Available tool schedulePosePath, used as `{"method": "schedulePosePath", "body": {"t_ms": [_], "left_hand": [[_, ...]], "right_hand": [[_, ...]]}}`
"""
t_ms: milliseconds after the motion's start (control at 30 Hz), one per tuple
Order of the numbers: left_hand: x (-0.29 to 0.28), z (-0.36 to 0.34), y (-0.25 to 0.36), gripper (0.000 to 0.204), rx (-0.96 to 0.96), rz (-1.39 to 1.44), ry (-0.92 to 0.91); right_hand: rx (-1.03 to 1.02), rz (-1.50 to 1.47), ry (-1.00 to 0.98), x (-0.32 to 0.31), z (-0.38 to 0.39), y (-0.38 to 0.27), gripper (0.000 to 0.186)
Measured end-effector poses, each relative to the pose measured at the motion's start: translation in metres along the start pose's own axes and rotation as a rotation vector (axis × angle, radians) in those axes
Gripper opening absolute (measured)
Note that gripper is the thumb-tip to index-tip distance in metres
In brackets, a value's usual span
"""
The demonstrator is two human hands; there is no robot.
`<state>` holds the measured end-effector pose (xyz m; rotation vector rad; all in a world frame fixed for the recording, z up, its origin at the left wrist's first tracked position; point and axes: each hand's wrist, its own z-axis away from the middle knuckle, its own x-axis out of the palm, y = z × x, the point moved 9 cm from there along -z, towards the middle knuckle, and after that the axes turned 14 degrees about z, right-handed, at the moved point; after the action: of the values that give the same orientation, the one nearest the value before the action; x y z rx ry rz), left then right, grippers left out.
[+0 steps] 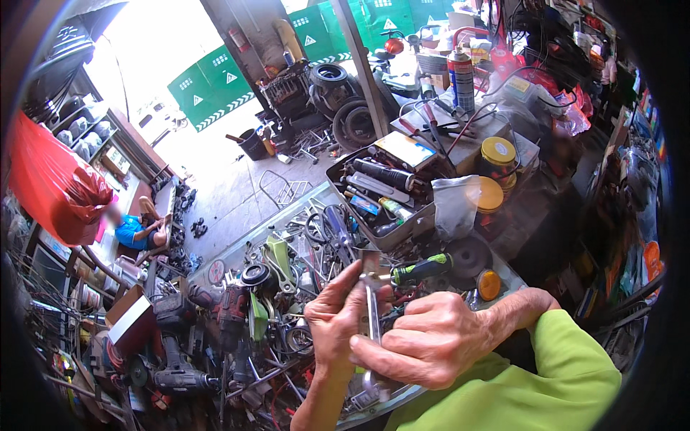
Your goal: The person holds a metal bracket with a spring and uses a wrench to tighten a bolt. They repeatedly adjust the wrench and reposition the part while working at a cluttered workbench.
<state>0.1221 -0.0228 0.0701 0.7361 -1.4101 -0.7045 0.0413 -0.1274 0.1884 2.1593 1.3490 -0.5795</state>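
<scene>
My left hand [334, 320] is closed, pinching a small metal part [370, 260] between thumb and fingers. What kind of part it is cannot be made out. A shiny wrench [373, 320] stands nearly upright between my hands, its upper end against the part. My right hand [431, 341] grips the wrench, fingers curled and one laid along its shaft. Just beyond the right knuckles lies a screwdriver [424, 269] with a black and green handle. Loose wrenches and metal pieces lie beneath and to the left of my hands on the glass-topped bench [241, 243].
Cordless drills [183, 370] crowd the left. A toolbox [402, 233] full of tools stands ahead, with yellow-lidded jars [498, 152] and a spray can [461, 79] beyond. A red bag [54, 179] hangs at left. Another person [136, 231] sits farther off; tires [354, 123] stand behind.
</scene>
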Motion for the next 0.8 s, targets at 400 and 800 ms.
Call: {"method": "schedulePosePath", "body": {"t_ms": [400,800], "left_hand": [[0.022,0.008,-0.022,0.031,-0.155,-0.146,-0.199],[-0.003,-0.009,0.005,0.034,-0.15,0.24,-0.051]], "right_hand": [[1.289,-1.182,-0.001,0.082,0.052,0.154,0.02],[1.299,-1.09,0.305,0.024,0.092,0.097,0.025]]}}
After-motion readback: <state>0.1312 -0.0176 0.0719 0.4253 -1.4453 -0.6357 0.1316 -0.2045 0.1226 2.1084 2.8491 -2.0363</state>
